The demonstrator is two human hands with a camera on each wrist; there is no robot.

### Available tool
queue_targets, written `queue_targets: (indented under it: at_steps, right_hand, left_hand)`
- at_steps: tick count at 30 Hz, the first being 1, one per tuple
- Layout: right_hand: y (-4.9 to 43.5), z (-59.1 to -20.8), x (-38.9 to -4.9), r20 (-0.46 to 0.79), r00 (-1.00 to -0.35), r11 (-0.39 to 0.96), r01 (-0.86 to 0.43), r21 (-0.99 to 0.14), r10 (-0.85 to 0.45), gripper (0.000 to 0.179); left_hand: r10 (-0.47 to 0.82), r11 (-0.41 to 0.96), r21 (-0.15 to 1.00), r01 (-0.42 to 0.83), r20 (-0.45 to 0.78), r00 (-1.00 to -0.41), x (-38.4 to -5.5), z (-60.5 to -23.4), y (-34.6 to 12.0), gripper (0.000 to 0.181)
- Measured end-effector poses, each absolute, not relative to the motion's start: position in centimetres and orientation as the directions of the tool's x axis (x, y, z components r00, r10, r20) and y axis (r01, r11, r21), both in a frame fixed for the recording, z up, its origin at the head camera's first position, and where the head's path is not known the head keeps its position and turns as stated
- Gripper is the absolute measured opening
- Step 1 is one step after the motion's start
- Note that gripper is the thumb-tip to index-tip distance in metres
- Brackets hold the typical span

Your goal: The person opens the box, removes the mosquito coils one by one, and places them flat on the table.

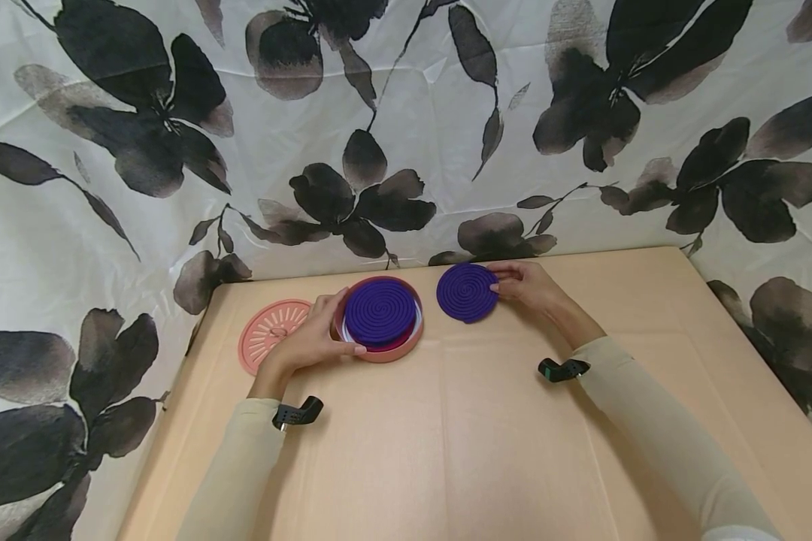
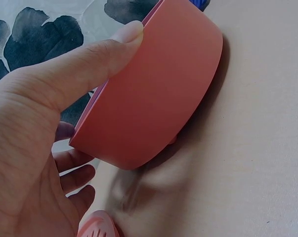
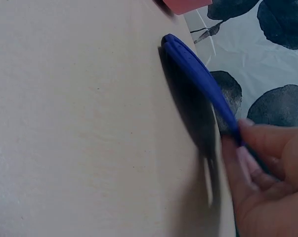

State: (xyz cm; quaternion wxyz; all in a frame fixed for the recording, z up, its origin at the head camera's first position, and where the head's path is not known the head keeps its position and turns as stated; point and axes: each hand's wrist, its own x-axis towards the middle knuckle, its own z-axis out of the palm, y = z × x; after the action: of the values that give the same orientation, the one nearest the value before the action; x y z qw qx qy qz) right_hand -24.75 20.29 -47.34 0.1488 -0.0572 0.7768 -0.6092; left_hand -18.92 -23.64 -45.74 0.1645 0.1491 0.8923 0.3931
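Note:
My left hand (image 1: 314, 334) grips the side of a round coral container (image 1: 387, 356), thumb on its outer wall near the rim. In the left wrist view, the container (image 2: 153, 94) shows a smooth, plain wall. A purple spiral disc (image 1: 380, 310) lies on top inside it, with red and white edges showing beneath. To the right, my right hand (image 1: 524, 284) pinches the edge of another purple spiral disc (image 1: 467, 292). Seen nearly edge-on in the right wrist view, this disc (image 3: 200, 76) tilts over the table, its far end close to the surface.
A coral slotted round lid (image 1: 274, 330) lies left of the container, partly behind my left hand. These things are near the back edge of the light wooden table (image 1: 440, 436). White cloth with dark flowers (image 1: 460, 203) hangs behind and beside the table.

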Motion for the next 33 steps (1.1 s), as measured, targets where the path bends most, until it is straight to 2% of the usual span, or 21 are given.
queue_targets:
  at_steps: [10, 23, 33]
  right_hand:
    - [20.4, -46.0, -24.5, -0.133, -0.955, 0.488, -0.014, -0.873, -0.265, 0.045]
    - [18.9, -44.0, -23.8, -0.118, -0.932, 0.442, -0.049, -0.895, -0.342, 0.042]
    - [16.9, -43.7, -23.4, -0.047, -0.912, 0.336, -0.102, -0.936, -0.408, 0.041]
  left_hand:
    - [0.392, 0.646, 0.751, 0.139, -0.170, -0.904, -18.3, -45.7, -23.6, 0.126]
    - [0.386, 0.655, 0.740, 0.153, -0.153, -0.910, -17.6, -45.9, -23.4, 0.127]
    - [0.379, 0.657, 0.738, 0.157, -0.144, -0.914, -17.4, -46.1, -23.2, 0.129]
